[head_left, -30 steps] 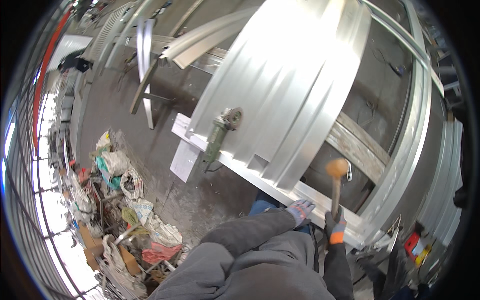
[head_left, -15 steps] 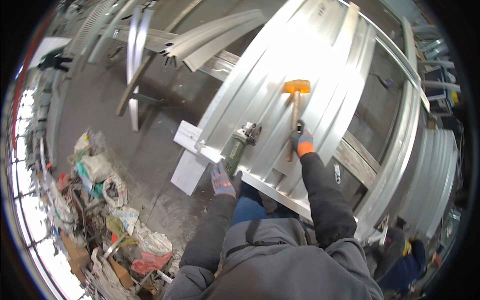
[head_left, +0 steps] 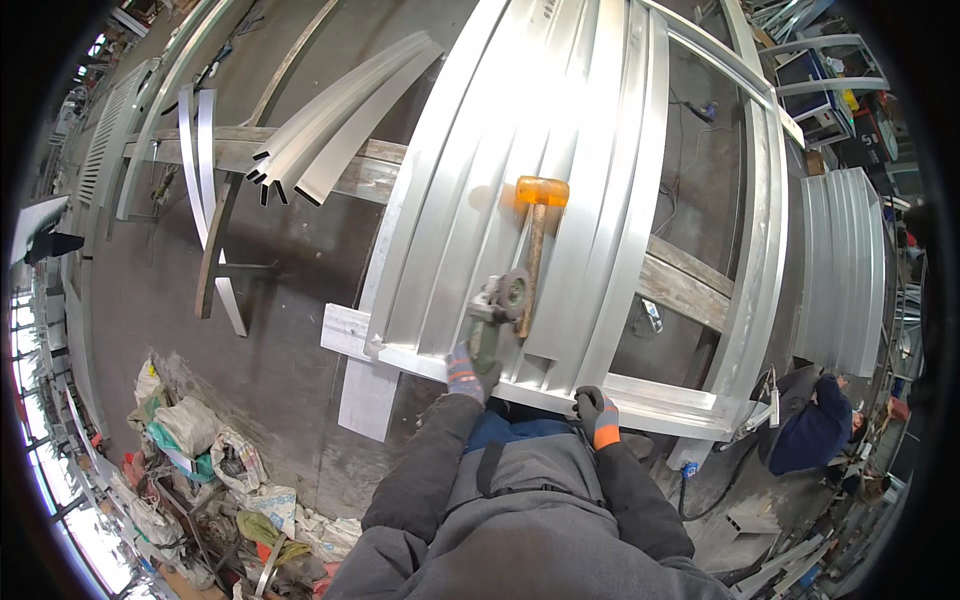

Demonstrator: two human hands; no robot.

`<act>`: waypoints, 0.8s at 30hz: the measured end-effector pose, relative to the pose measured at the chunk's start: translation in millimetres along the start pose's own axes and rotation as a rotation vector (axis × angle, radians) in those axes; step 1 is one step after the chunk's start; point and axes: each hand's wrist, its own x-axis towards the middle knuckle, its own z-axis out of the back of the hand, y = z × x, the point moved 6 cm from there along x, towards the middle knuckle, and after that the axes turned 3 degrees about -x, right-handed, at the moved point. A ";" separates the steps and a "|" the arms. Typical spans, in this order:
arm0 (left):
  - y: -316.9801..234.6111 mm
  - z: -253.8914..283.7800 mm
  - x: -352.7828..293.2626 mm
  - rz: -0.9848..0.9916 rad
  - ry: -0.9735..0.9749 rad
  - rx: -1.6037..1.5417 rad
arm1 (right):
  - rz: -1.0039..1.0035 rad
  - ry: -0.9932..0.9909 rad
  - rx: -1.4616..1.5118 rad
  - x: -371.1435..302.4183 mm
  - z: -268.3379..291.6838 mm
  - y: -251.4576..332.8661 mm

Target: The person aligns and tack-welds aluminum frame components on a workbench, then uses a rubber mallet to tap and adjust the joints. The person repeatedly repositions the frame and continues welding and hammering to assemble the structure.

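A ribbed silver metal panel [head_left: 455,215] stretches out in front of me inside a metal frame. My left hand [head_left: 466,376], in a grey glove with orange stripes, is closed around the green body of an angle grinder [head_left: 486,338] over the panel's near edge; its disc points away from me. To the grinder's right lies a mallet [head_left: 537,240] with an orange head and wooden handle, flat on the ribs. My right hand [head_left: 598,414], in a grey and orange glove, has its fingers curled at the near rail; what they hold, if anything, is hidden.
Curved metal channels [head_left: 345,115] rest on a wooden beam [head_left: 365,178] at the left. Sacks and scrap [head_left: 210,450] are heaped at lower left. Another person [head_left: 815,425] crouches at the right, near a cable with a blue plug [head_left: 689,469]. A second ribbed panel [head_left: 845,265] stands far right.
My right hand has let go of the mallet, now lying on the panel, and come back to the near edge. My left hand has taken hold of the angle grinder. The view has shifted.
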 end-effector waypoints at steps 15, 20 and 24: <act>1.5 -26.2 21.9 0.162 0.345 0.278 | 0.111 0.105 -0.105 43.7 -27.2 -4.9; 52.4 160.1 126.1 0.122 -0.401 0.384 | 0.039 0.195 0.093 33.1 -48.1 9.3; 61.4 353.0 238.6 0.217 -0.982 0.429 | 0.067 0.204 0.067 19.3 -68.0 24.6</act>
